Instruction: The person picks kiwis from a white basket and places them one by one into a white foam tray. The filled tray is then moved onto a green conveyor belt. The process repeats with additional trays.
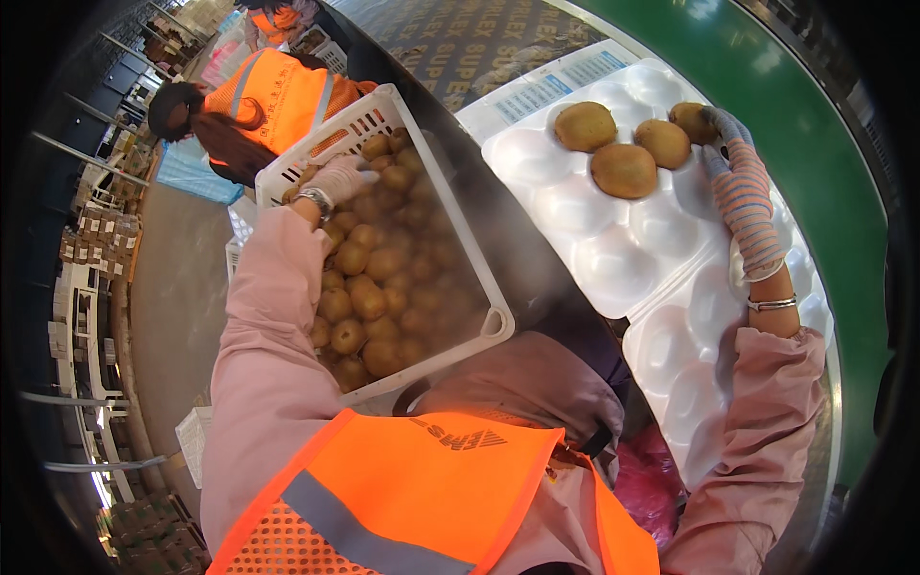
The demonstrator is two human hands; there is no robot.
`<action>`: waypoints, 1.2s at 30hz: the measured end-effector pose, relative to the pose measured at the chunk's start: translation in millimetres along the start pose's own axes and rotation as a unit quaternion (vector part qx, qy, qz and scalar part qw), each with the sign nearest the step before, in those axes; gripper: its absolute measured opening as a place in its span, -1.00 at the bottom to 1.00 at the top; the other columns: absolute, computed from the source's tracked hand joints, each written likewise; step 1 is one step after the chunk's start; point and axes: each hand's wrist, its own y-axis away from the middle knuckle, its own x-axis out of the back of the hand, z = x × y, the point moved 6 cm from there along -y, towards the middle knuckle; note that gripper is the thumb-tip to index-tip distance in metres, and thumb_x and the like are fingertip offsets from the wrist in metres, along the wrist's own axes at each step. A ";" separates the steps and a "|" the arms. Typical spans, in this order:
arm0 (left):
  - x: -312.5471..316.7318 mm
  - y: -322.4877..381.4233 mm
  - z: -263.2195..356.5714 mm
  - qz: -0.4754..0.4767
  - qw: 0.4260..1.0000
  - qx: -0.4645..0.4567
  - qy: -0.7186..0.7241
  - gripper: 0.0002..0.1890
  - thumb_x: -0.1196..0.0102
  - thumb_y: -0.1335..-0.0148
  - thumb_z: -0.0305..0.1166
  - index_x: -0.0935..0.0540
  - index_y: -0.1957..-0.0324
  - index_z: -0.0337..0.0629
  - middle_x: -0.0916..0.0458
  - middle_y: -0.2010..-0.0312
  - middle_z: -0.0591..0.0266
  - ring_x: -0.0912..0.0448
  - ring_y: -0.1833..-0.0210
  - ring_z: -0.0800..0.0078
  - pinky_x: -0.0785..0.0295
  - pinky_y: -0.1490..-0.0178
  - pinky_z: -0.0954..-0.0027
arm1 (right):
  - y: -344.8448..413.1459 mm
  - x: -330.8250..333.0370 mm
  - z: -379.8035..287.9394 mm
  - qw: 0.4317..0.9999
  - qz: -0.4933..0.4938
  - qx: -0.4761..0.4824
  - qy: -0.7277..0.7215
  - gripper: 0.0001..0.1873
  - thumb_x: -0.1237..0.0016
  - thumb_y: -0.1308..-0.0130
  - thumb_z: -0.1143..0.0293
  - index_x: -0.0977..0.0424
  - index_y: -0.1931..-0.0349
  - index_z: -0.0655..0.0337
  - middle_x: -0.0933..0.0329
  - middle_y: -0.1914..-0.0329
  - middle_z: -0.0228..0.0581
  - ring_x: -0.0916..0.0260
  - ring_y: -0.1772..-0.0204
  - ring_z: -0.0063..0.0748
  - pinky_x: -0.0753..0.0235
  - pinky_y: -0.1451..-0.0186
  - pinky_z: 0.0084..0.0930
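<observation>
My right hand (744, 194), in a striped knit glove, has its fingertips around a brown kiwifruit (692, 123) at the far edge of a white moulded foam tray (614, 266). Three more kiwifruits (624, 171) sit in that tray beside it. My left hand (338, 180), gloved too, reaches into a white plastic crate (460, 244) of kiwifruits (367, 298). Its fingers lie among the fruit near the crate's far side; whether they grip one is hidden. The tray's other hinged half (675, 352) extends towards me, under my right forearm.
A green conveyor belt (855, 287) runs along the right. Behind the tray lies a printed sheet (539, 90) on a dark board (474, 36) bearing writing. A co-worker in an orange vest (277, 97) bends just beyond the crate; another person (277, 25) is farther off. Pink plastic (647, 481) lies below the tray.
</observation>
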 end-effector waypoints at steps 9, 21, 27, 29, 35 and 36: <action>-33.7 -7.9 38.9 0.035 0.993 0.040 0.103 -0.35 -0.18 -0.27 0.06 -0.54 -0.22 -0.24 -0.60 -0.15 -0.14 -0.53 -0.25 -0.08 -0.41 -0.29 0.13 | 2.8 1.5 -4.2 0.998 -0.008 -0.007 -0.055 -0.50 -0.02 -0.34 0.53 -0.46 -0.30 0.03 -0.41 -0.37 -0.21 -0.39 -0.38 -0.14 -0.38 -0.43 -0.39; -77.1 5.2 89.1 0.114 0.986 -0.069 -0.100 -0.46 -0.30 -0.17 -0.10 -0.54 -0.13 -0.14 -0.62 -0.01 -0.02 -0.60 -0.09 0.04 -0.52 -0.09 0.09 | 3.1 1.9 -2.2 0.996 -0.007 0.008 -0.084 -0.49 -0.05 -0.32 0.52 -0.46 -0.30 0.04 -0.42 -0.36 -0.21 -0.39 -0.38 -0.17 -0.37 -0.44 -0.36; -84.5 -18.8 95.8 0.141 0.976 -0.062 -0.156 -0.40 -0.42 0.01 -0.11 -0.60 -0.08 -0.13 -0.59 0.03 0.05 -0.55 -0.05 0.09 -0.49 -0.09 0.10 | 2.0 1.2 -2.9 0.998 -0.002 0.008 -0.056 -0.49 -0.05 -0.31 0.52 -0.46 -0.29 0.05 -0.42 -0.36 -0.21 -0.41 -0.35 -0.14 -0.39 -0.42 -0.37; -77.7 -19.8 94.2 0.137 0.973 -0.102 -0.153 -0.44 -0.42 0.03 -0.13 -0.64 -0.03 -0.14 -0.59 0.04 0.05 -0.55 -0.05 0.07 -0.48 -0.10 0.08 | 1.3 1.3 -3.1 0.999 -0.001 0.017 -0.047 -0.49 -0.05 -0.31 0.53 -0.46 -0.29 0.05 -0.42 -0.36 -0.20 -0.41 -0.36 -0.12 -0.40 -0.41 -0.36; -23.2 15.7 41.4 0.051 0.946 -0.075 0.312 -0.55 -0.18 -0.30 -0.15 -0.63 -0.15 -0.15 -0.60 -0.12 -0.02 -0.56 -0.21 0.17 -0.50 -0.18 0.23 | 1.0 0.6 -1.4 1.000 -0.001 0.011 -0.026 -0.49 -0.03 -0.31 0.54 -0.46 -0.28 0.06 -0.41 -0.37 -0.16 -0.40 -0.36 -0.07 -0.40 -0.43 -0.34; -27.4 25.4 40.7 -0.048 0.734 -0.028 0.677 -0.55 -0.15 -0.36 -0.20 -0.57 -0.20 -0.22 -0.61 -0.14 0.01 -0.57 -0.21 0.22 -0.54 -0.15 0.20 | 1.3 0.9 -2.8 0.999 0.006 0.022 -0.034 -0.49 -0.03 -0.30 0.54 -0.46 -0.28 0.07 -0.41 -0.37 -0.15 -0.40 -0.36 -0.06 -0.40 -0.43 -0.33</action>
